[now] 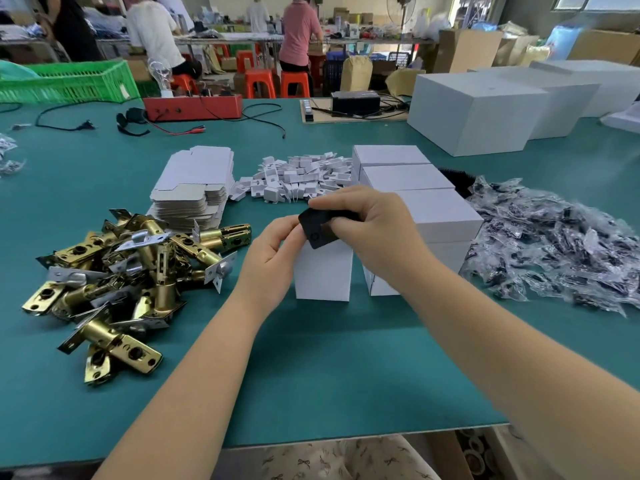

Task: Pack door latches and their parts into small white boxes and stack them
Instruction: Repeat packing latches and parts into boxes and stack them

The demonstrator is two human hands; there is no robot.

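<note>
Door latches [114,271], brass and silver, lie heaped near the left edge of the green table [311,358], toward your side; several overlap so single pieces are hard to separate by eye.

Your left hand [273,258] and right hand [367,230] meet above a small white box [323,271] standing upright mid-table. Both pinch a flat black part [317,228] with a small round hole: left thumb and fingertips clamped on its left edge, right fingers curled over its far end, which is hidden under them. Whether the box top is open cannot be told; the hands and the part cover it.

A second white box [379,285] stands just beside the first, largely hidden behind your right wrist. Behind it, a row of closed white boxes [405,178] runs toward the far edge; their lower layers are partly blocked.

Right of that row, clear bags of dark parts [554,244] spread toward the right edge; contents too blurred to identify. A black item [457,180] pokes out behind the row, mostly hidden.

Flat box blanks [194,188] are stacked behind the latches; small white card inserts [298,178] piled beside them.

Larger white cartons [478,112] sit at the far right corner, cut off by the frame.
</note>
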